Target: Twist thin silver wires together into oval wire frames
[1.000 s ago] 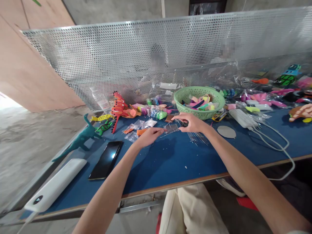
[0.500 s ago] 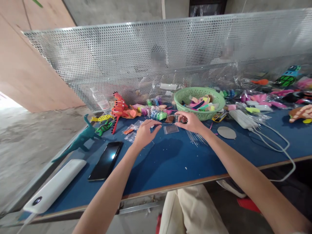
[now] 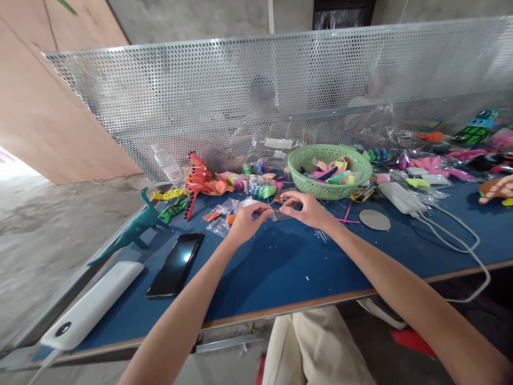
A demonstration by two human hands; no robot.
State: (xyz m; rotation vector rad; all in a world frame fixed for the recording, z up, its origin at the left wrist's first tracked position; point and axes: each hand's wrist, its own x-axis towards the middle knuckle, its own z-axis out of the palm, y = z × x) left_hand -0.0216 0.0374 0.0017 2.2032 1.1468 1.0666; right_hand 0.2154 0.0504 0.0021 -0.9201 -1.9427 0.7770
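Above the middle of the table, my left hand (image 3: 249, 220) is closed in a pinch, thumb against fingertips, on what looks like a thin wire (image 3: 274, 202). My right hand (image 3: 308, 209) faces it a short way off, its thumb and curled fingers closed on the same fine strand. The wire is so thin that its ends cannot be made out. Several loose straight wires (image 3: 320, 234) lie under my right hand. Small clear plastic bags (image 3: 219, 226) with orange pieces lie just left of my left hand.
A green basket (image 3: 329, 191) of coloured pieces stands behind my right hand. Left are a phone (image 3: 175, 264), a white power bank (image 3: 94, 305) and a teal dinosaur (image 3: 138, 227). Pink strips (image 3: 348, 218), a grey oval (image 3: 374, 220) and white cables (image 3: 452, 227) lie right.
My hands have come closer together, the right one moving left and slightly down. Its fingers have curled in more. The pink strips beside it show more fully.
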